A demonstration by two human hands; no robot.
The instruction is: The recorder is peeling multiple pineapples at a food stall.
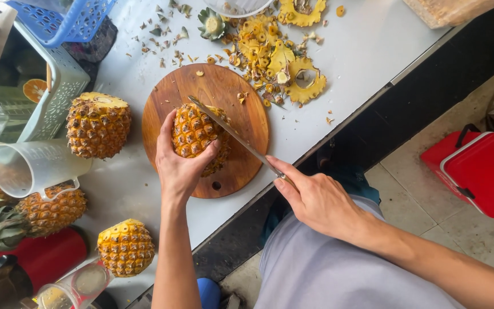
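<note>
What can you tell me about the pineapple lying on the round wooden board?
The pineapple lies on its side near the middle of the round wooden board. Its skin is still on, orange-yellow with brown diamond-shaped scales, and no leafy crown shows. The left hand grips it from the near side, fingers curled over the skin. A long thin knife, held in the right hand, lies slanting across its top, the blade touching the skin. Small bits of peel sit on the board beside it.
</note>
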